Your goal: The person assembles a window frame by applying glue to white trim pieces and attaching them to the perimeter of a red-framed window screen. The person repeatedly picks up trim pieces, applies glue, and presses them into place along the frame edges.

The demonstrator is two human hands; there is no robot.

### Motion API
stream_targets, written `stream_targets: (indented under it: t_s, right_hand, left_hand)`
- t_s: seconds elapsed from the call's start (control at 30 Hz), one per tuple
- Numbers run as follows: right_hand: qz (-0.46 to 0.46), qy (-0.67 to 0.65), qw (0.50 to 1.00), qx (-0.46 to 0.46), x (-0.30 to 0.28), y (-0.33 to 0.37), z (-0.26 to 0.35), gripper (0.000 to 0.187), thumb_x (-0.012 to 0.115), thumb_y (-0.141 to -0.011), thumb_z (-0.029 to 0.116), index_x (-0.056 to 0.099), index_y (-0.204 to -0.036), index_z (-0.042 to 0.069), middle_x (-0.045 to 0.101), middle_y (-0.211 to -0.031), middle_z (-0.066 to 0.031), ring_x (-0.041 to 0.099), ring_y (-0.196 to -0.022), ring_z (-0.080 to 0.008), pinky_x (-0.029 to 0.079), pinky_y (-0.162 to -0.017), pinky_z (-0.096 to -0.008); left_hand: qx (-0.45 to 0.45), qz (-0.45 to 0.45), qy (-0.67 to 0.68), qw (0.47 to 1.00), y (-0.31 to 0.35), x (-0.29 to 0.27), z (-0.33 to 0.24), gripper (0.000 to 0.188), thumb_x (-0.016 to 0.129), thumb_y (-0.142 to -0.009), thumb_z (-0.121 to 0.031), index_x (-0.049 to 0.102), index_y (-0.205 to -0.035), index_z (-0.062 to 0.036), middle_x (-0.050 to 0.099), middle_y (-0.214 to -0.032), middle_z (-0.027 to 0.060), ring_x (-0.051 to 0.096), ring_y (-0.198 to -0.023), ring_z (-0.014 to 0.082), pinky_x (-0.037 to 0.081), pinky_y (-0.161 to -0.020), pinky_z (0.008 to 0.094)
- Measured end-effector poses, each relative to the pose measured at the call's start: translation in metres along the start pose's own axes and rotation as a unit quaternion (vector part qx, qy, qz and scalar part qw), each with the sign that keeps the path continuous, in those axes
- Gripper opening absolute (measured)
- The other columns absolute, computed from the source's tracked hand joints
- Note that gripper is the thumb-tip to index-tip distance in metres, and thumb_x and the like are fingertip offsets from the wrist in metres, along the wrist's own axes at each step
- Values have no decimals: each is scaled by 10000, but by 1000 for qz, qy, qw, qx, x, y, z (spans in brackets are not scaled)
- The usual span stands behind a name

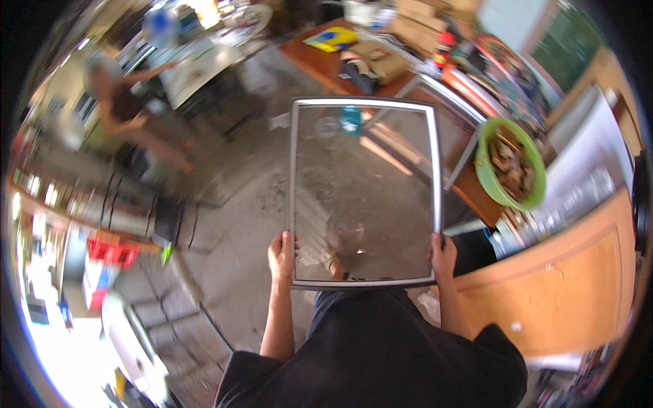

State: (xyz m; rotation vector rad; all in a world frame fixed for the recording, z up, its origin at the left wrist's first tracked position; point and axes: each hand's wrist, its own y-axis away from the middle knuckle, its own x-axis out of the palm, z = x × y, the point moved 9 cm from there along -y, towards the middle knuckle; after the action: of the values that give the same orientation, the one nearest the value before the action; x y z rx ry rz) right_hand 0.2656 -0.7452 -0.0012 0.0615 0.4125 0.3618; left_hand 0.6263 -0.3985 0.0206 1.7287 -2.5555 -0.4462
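A rectangular window screen frame (437, 170) with silver edges and a see-through panel is held up in front of me. My left hand (281, 256) grips its left side near the lower corner, thumb on the near face. On the opposite side, my right hand (443, 256) is closed round the edge at about the same height. Through the panel I see the floor, my foot (336, 266), a blue-green container (350, 120) and wooden strips. Whether the panel is mesh or glass, I cannot tell.
A brown table (309, 58) ahead carries assorted items and another frame (454, 170) leaning at its edge. A green basin (539, 160) of brownish scraps stands to the right, above a wooden panel (544, 292). At far left a person (126, 102) stands by a table (197, 71).
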Motion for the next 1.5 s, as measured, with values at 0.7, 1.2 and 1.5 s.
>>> stream_targets:
  t_s: [0.7, 1.2, 1.5]
  right_hand:
    - [-223, 4, 963, 148, 0, -208, -34, 444, 600, -1029, 375, 589, -828, -20, 565, -612, -51, 581, -488, -132, 473, -444, -307]
    - [-234, 119, 938, 227, -20, -276, -68, 504, 669, -958, 426, 637, -913, -75, 672, -782, -291, 673, -767, -486, 508, -685, -503]
    - [-226, 147, 930, 249, -19, -278, -51, 593, 659, -946, 488, 637, -1000, -103, 675, -852, -334, 665, -845, -520, 508, -719, -548]
  left_hand:
    - [58, 228, -218, 947, -330, 346, -89, 388, 603, -1014, -323, 694, -1089, 46, 662, -844, 135, 590, -782, 187, 473, -735, 347]
    - [157, 237, -286, 915, -394, 459, -78, 355, 629, -997, -318, 712, -1088, 15, 696, -951, 201, 686, -885, 319, 520, -798, 398]
    - [133, 252, -301, 910, -403, 476, -78, 330, 682, -963, -294, 714, -1082, 12, 695, -934, 176, 676, -849, 302, 522, -783, 396]
